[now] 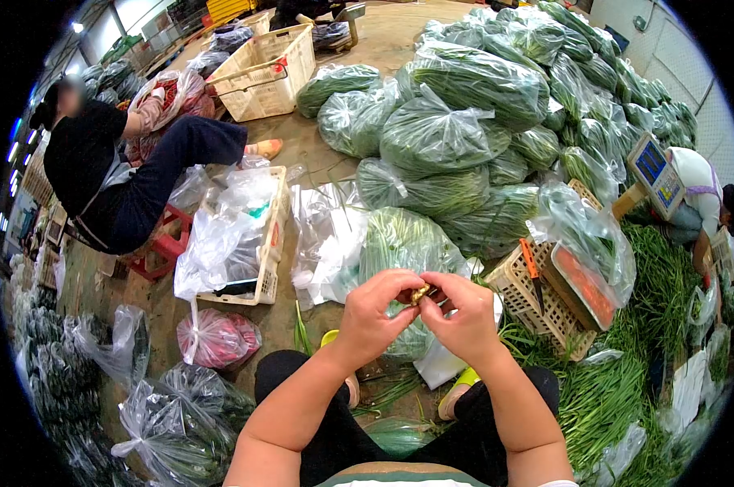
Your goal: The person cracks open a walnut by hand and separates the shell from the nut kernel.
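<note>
A small, shiny gold-coloured thing (420,295) is pinched between both hands' fingertips; its kind is too small to make out. My left hand (371,315) grips it from the left, fingers curled. On the other side my right hand (466,318) is closed on it too, thumb and fingertips together. Behind and beneath the hands sits a clear plastic bag of long green leaves (408,239), partly covered by them. White plastic sheets (326,243) lie just left of that bag.
Bagged greens (481,89) are piled ahead. On the right, a crate (517,280) bears an orange-handled knife (532,272), near a scale (658,174) and loose greens (602,398). A crate of plastic bags (274,243) stands left. One person (99,170) sits left; another (696,191) bends at right.
</note>
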Available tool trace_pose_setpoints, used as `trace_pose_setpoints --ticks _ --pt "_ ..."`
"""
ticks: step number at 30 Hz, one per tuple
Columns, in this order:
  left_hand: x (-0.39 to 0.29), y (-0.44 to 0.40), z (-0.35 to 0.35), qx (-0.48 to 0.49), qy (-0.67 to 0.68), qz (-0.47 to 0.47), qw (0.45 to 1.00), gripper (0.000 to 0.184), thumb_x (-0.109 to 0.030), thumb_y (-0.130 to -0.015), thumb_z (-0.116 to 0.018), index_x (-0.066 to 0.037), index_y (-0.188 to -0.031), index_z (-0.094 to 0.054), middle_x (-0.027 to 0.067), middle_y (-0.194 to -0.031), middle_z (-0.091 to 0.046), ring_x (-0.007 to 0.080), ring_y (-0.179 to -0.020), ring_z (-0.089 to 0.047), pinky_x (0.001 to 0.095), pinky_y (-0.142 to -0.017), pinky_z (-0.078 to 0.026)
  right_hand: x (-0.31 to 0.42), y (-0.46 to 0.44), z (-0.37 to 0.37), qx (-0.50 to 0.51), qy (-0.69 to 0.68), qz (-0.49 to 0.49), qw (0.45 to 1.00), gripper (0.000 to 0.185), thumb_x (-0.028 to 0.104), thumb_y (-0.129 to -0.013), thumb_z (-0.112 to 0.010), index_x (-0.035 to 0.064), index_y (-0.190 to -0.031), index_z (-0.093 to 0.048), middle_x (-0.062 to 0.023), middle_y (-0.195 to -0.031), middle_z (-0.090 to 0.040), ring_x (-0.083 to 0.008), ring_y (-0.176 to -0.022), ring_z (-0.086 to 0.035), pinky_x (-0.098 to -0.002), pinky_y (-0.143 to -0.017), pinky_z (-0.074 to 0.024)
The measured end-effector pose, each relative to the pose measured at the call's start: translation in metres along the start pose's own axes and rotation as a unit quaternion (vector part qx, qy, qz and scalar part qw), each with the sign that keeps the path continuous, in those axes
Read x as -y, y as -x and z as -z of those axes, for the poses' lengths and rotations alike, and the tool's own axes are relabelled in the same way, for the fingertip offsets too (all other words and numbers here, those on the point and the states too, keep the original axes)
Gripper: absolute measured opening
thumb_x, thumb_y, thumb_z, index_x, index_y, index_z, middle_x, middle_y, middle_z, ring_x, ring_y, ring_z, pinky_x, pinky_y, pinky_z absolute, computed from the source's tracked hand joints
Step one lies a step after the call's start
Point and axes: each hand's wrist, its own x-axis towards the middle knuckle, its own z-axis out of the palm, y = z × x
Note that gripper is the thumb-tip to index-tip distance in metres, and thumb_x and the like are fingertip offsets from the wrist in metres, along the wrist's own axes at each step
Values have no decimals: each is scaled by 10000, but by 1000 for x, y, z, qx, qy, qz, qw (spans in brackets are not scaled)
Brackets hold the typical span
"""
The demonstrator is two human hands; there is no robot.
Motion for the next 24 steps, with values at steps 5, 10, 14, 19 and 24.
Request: trace_pose_setpoints --ticks 5,10,14,19,24 --pt "1 1 -4 -3 42 29 999 291 67 -637 -618 -5 -906 -533 96 -900 -531 164 -772 -566 244 -669 -488 -5 1 -1 -15 33 42 998 240 -22 -660 -558 -37 -898 -581 -109 -788 -608 -128 -622 -598 -216 -523 -491" --pt "11 3 -3 0 238 143 961 198 50 -699 -585 3 -881 -525 61 -914 -527 134 -789 -551 244 -699 -484 -12 3 0 12 -41 -43 998 244 -58 -693 -493 -42 -921 -578 -106 -780 -608 -114 -629 -588 -220 -553 -500" --pt "2 1 4 1 342 210 916 150 13 -747 -563 9 -888 -512 64 -898 -534 130 -796 -549 250 -712 -480 -7 2 4 27 -146 -113 982 261 -78 -706 -457 -56 -941 -568 -116 -783 -602 -126 -633 -592 -227 -561 -502" --pt "3 0 7 -17 390 284 876 143 -43 -791 -532 6 -916 -482 76 -841 -551 130 -778 -551 253 -686 -480 1 -4 10 54 -363 -263 892 276 -52 -710 -441 -76 -965 -545 -122 -796 -596 -150 -633 -593 -236 -519 -498" --pt "2 -1 11 -17 475 296 828 173 -29 -786 -520 -4 -948 -464 73 -858 -534 137 -782 -550 264 -674 -488 0 -6 14 57 -469 -312 825 253 -33 -733 -456 -75 -969 -537 -126 -787 -594 -142 -601 -579 -237 -488 -488"
